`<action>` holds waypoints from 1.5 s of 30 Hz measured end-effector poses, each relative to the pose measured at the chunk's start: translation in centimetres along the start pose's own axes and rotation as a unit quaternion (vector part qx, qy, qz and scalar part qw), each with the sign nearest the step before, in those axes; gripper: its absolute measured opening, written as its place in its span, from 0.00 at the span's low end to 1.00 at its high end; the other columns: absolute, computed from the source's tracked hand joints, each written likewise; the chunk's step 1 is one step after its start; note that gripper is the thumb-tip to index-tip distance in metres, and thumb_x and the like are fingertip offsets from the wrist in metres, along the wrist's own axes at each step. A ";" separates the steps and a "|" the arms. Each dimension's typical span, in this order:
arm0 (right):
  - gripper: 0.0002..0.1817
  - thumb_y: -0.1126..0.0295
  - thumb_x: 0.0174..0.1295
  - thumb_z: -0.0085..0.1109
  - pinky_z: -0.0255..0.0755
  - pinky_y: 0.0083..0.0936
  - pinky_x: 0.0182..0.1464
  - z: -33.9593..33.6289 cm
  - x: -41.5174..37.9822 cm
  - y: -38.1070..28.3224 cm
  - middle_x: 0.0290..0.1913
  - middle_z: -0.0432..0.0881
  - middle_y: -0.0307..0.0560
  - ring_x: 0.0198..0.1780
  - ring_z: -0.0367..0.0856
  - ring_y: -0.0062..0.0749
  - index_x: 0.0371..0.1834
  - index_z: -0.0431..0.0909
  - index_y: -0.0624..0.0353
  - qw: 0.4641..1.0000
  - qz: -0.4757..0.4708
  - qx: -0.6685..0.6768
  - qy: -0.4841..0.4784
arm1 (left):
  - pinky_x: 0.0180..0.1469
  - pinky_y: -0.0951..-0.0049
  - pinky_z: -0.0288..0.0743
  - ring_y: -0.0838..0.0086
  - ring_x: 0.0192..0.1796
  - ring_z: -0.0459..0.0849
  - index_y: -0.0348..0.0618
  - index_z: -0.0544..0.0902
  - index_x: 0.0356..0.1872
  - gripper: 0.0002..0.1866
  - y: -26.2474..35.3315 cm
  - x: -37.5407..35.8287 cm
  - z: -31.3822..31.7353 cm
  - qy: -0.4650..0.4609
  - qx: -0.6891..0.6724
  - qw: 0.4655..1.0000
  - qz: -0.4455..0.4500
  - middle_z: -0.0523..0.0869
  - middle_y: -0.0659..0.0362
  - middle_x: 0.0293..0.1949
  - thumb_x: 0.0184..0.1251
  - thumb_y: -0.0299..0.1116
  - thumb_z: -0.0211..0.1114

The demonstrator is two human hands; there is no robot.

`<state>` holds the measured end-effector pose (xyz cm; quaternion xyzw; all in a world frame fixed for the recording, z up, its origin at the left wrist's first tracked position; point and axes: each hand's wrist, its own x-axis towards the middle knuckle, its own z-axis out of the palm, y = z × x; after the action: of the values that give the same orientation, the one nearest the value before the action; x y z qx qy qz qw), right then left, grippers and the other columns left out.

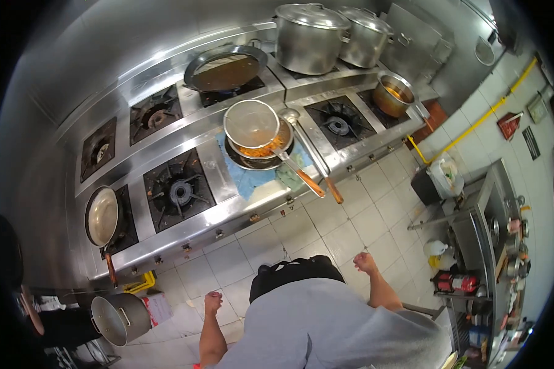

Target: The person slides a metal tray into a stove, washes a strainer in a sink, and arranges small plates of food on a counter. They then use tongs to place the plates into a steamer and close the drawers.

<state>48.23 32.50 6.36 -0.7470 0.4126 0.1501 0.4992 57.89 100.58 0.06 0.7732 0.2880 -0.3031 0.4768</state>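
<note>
Left hand (213, 302), right hand (364, 263): fingers curled closed, empty, over tiled floor (286, 232).

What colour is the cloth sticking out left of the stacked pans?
The cloth is light blue; the head view, the only one, shows it.

Head camera: set high above my fingers (213, 296), facing forward and down; wide view, stove (229, 206) well beyond them.
</note>
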 end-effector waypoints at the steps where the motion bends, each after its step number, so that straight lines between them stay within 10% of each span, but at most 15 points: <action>1: 0.04 0.72 0.62 0.57 0.78 0.27 0.24 -0.3 0.0 0.2 0.28 0.82 0.43 0.28 0.83 0.27 0.35 0.79 0.60 1.000 -0.001 0.006 0.001 | 0.26 0.72 0.76 0.73 0.30 0.83 0.44 0.81 0.40 0.07 0.6 0.0 0.0 0.004 -0.003 1.000 0.013 0.86 0.59 0.35 0.63 0.30 0.59; 13: 0.07 0.73 0.60 0.56 0.81 0.30 0.28 -5.5 -1.8 12.0 0.30 0.84 0.47 0.30 0.85 0.31 0.39 0.79 0.62 0.992 0.050 0.118 0.016 | 0.25 0.70 0.75 0.70 0.29 0.84 0.40 0.80 0.43 0.11 5.2 -3.1 9.1 -0.045 0.087 0.995 -0.020 0.85 0.57 0.32 0.61 0.31 0.66; 20: 0.08 0.70 0.62 0.54 0.81 0.35 0.31 -8.2 -3.8 22.3 0.32 0.83 0.46 0.31 0.84 0.35 0.40 0.80 0.61 0.967 0.108 0.231 -0.011 | 0.36 0.67 0.82 0.67 0.30 0.88 0.34 0.85 0.38 0.15 7.6 -1.4 15.6 -0.038 0.273 0.943 0.188 0.88 0.49 0.29 0.57 0.38 0.69; 24: 0.08 0.68 0.63 0.57 0.79 0.34 0.29 -10.3 -5.0 25.8 0.28 0.82 0.46 0.29 0.84 0.34 0.37 0.81 0.61 0.950 0.154 0.268 0.039 | 0.33 0.69 0.79 0.72 0.30 0.83 0.35 0.84 0.38 0.15 16.5 -2.5 22.9 -0.106 0.138 0.978 0.118 0.86 0.56 0.28 0.59 0.39 0.68; 33: 0.05 0.70 0.62 0.56 0.75 0.29 0.25 -11.3 -7.9 32.0 0.26 0.78 0.43 0.24 0.78 0.31 0.35 0.78 0.60 0.901 0.133 0.407 0.067 | 0.66 0.54 0.60 0.65 0.68 0.66 0.44 0.60 0.71 0.44 38.4 -5.5 42.4 -0.164 -0.069 0.973 0.146 0.69 0.54 0.66 0.58 0.47 0.73; 38: 0.09 0.66 0.63 0.60 0.75 0.29 0.24 -11.1 -11.0 31.0 0.28 0.77 0.44 0.25 0.78 0.32 0.35 0.77 0.61 0.909 0.162 0.376 0.083 | 0.66 0.50 0.63 0.66 0.60 0.73 0.44 0.68 0.62 0.38 44.4 -5.1 47.7 -0.204 -0.271 0.937 0.081 0.76 0.56 0.56 0.55 0.46 0.76; 40: 0.16 0.57 0.62 0.65 0.78 0.34 0.28 -12.0 -11.1 33.0 0.30 0.79 0.43 0.29 0.81 0.34 0.37 0.78 0.61 0.985 -0.071 0.155 0.008 | 0.58 0.55 0.70 0.69 0.49 0.78 0.41 0.73 0.51 0.29 45.3 -3.8 48.4 -0.262 -0.308 0.913 0.062 0.79 0.57 0.45 0.55 0.44 0.76; 45: 0.20 0.54 0.63 0.62 0.81 0.37 0.31 -11.5 -13.7 31.2 0.31 0.81 0.45 0.30 0.83 0.37 0.41 0.79 0.63 0.929 0.061 0.359 0.072 | 0.29 0.70 0.72 0.75 0.23 0.76 0.44 0.75 0.28 0.12 48.0 -6.9 47.9 -0.120 -0.256 0.951 0.128 0.77 0.62 0.22 0.58 0.35 0.71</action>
<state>13.75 23.80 0.89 -0.5002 0.5188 -0.0318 0.6926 79.31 37.60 14.87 0.6134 0.1954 -0.2456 0.7247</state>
